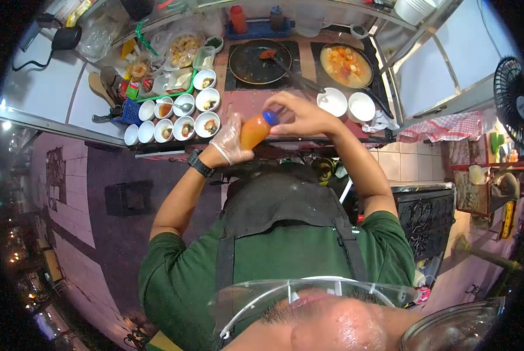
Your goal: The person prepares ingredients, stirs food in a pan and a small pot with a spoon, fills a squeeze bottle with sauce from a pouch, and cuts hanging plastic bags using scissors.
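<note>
My left hand point(230, 140), in a clear plastic glove, is closed around a squeeze bottle point(254, 132) of orange sauce, which is tilted over the counter's front edge. My right hand point(302, 114) has its fingers closed at the blue cap point(271, 117) of that bottle. Left of the bottle stand rows of small white bowls point(207, 124), several with seasonings in them. A spoon rests in one bowl point(183, 106). Behind my hands is a black frying pan point(256, 65) with a reddish-tipped spatula point(268, 54) lying across it.
A pan of orange-red soup point(346, 66) sits on the back right burner, with two white bowls point(361, 107) in front. Red and dark bottles stand in a blue tray point(256, 29) at the back. A green tray point(177, 85) holds containers at left. A fan point(512, 102) hangs far right.
</note>
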Demonstrator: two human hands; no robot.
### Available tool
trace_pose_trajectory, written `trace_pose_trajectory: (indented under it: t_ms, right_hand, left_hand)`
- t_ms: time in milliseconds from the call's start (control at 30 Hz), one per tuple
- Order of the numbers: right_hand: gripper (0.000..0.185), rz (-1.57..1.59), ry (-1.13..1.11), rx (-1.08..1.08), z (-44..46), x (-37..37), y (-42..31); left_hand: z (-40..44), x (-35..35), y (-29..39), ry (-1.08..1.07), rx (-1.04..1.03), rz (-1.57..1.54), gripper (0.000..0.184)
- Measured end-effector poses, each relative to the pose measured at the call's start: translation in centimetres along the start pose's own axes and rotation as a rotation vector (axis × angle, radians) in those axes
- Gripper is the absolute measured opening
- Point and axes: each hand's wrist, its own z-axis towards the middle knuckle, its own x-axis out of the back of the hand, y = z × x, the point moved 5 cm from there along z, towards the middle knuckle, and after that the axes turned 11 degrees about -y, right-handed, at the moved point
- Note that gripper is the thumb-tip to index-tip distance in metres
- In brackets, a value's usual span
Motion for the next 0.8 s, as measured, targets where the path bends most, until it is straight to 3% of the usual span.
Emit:
trace_pose_trajectory:
  t_ms: [100, 133, 167, 233, 267, 300, 333, 400, 433, 467, 533, 567, 633, 700, 733, 800]
  right_hand:
    - [0.038, 0.148, -0.159, -0.059, 1.2, -0.9, -0.4]
    - [0.034, 0.174, -0.117, 0.038, 1.3, -0.1, -1.8]
    - [0.034, 0.172, -0.096, 0.023, 1.5, 0.3, -2.5]
    - [0.034, 0.129, 0.021, 0.275, 1.8, 1.4, -5.0]
    - [0.035, 0.132, 0.071, 0.382, 1.7, 2.1, -5.9]
    - [0.036, 0.156, 0.093, 0.407, 1.7, 2.4, -5.4]
    - [0.04, 0.071, 0.117, 0.245, 1.9, 2.1, -4.1]
    - [0.048, -0.121, 0.202, 0.008, 2.4, 0.1, 0.9]
    - [0.054, -0.215, 0.217, -0.146, 2.2, -2.7, 5.3]
    - [0.058, -0.293, 0.134, -0.432, 1.8, -5.6, 8.7]
    - [0.055, -0.042, 0.057, -0.625, 0.5, -8.8, 12.8]
    - [0.053, -0.461, 0.08, -0.402, 0.1, -10.9, 14.6]
    - [0.051, -0.522, 0.19, -0.424, 0.5, -6.8, 12.7]
    - [0.045, -0.628, 0.377, -0.472, 0.9, -2.0, 11.7]
    - [0.043, -0.614, 0.412, -0.52, 1.2, -0.4, 13.3]
    - [0.04, -0.61, 0.451, -0.558, 2.2, 1.7, 15.8]
  left_hand:
    - [0.1, 1.6, -0.3, -0.141, -0.022, 0.08, 0.065]
    - [0.3, 2.7, 0.1, -0.291, 0.023, -0.143, 0.067]
    - [0.2, 3.1, -0.2, -0.358, -0.07, -0.32, 0.081]
    - [-1.4, 1.8, -0.1, -0.59, 0.093, -1.298, 0.097]
    - [-2.5, 1.2, -1.3, -0.786, 0.137, -1.625, 0.109]
    - [-2.7, -0.1, -1.7, -0.908, 0.05, -1.907, 0.109]
    - [-3.0, -1.2, -2.1, -1.071, -0.009, -2.168, 0.11]
    - [-2.0, -1.6, -1.9, -0.885, -0.158, -2.084, 0.108]
    - [-1.3, -2.0, -3.4, -0.672, -0.213, -1.883, 0.106]
    - [-0.7, -1.2, -2.7, -0.49, -0.145, -1.771, 0.101]
    - [1.1, -1.2, -5.0, -0.167, -0.118, -1.374, 0.088]
    - [1.7, -1.8, -6.8, 0.013, -0.095, -1.139, 0.084]
    - [3.3, -4.5, -9.1, 0.131, -0.033, -0.988, 0.08]
    - [3.6, -6.6, -9.8, 0.457, 0.261, -0.766, 0.094]
    - [3.7, -6.6, -9.2, 0.507, 0.284, -0.391, 0.081]
    - [4.3, -8.0, -9.6, 0.514, 0.273, -0.385, 0.083]
